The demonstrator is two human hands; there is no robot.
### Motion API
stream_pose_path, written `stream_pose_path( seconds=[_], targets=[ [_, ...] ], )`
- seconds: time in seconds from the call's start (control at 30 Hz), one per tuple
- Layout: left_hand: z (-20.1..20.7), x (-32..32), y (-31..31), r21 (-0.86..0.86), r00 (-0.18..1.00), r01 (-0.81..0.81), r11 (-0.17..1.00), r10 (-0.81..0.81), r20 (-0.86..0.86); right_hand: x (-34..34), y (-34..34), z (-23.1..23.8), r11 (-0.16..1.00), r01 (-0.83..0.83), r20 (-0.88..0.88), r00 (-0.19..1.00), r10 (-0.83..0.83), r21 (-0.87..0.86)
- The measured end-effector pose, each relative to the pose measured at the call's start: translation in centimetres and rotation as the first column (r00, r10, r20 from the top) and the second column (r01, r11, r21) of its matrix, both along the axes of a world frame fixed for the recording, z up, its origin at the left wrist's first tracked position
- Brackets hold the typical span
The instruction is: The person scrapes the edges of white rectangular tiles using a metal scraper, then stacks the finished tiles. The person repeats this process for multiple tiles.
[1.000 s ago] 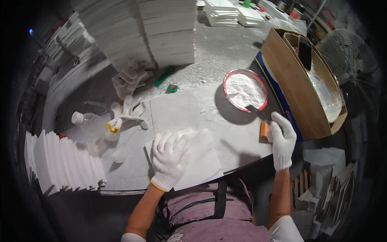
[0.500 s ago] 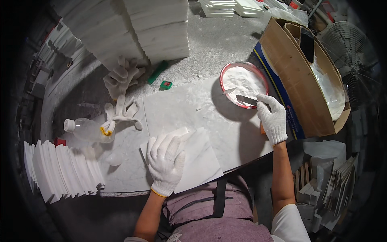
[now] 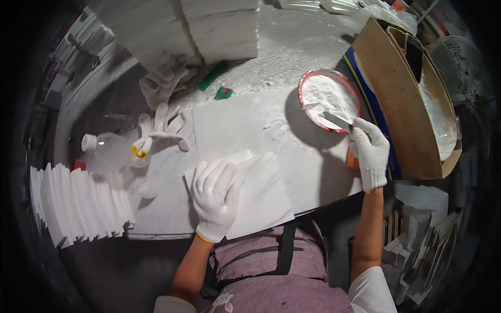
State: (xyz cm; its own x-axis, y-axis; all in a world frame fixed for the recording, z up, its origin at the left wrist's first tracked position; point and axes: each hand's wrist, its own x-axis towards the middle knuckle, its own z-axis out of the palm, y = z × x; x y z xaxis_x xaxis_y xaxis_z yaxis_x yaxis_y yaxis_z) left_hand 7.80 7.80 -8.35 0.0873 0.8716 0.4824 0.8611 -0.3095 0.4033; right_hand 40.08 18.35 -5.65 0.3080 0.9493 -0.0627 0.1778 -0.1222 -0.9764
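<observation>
My left hand (image 3: 216, 195), in a white glove, lies flat with fingers spread on a white square tile (image 3: 255, 198) at the table's near edge. My right hand (image 3: 370, 154), also gloved, grips a scraper (image 3: 334, 120) whose metal blade reaches into a red-rimmed bowl of white powder (image 3: 329, 99). The blade tip rests on the powder. A larger white slab (image 3: 245, 125) lies flat beyond the tile.
Loose white gloves (image 3: 162, 125) and a clear plastic bottle (image 3: 112, 151) lie at the left. Stacks of white tiles stand at the far side (image 3: 219, 26) and lower left (image 3: 78, 203). A cardboard box (image 3: 412, 99) stands on the right. A small green item (image 3: 224, 93) sits on the dusty table.
My right hand has moved from the table's near right edge up to the bowl, bringing the scraper's blade into the powder. My left hand has stayed on the tile.
</observation>
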Motion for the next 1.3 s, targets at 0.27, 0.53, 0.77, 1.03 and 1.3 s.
stream_pose_path(
  seconds=[0.27,0.53,0.77,1.03,1.3],
  targets=[
    [0.3,0.0,-0.2,-0.009,0.995,-0.035,0.999,0.035,0.098,-4.3,-5.0,1.2,0.972,-0.175,-0.213,0.967,0.140,-0.158],
    [0.2,0.1,-0.3,-0.003,0.993,-0.044,0.999,0.044,0.113,-9.8,-7.1,-1.9,0.957,-0.266,-0.094,0.962,0.256,-0.117],
    [0.1,-0.1,-0.3,0.014,0.994,-0.040,0.999,0.038,0.107,-10.5,-7.6,-2.3,0.910,-0.372,0.328,0.896,0.300,0.183],
    [0.3,0.0,-0.2,0.048,0.993,-0.056,0.997,0.050,0.111,-10.3,-8.9,-1.8,0.959,-0.246,0.000,0.969,0.249,0.140],
    [4.4,3.6,-4.2,-0.333,0.407,0.076,0.940,0.275,0.871,-11.5,-12.3,1.0,0.925,-0.380,-0.290,0.889,0.355,-0.033]
  ],
)
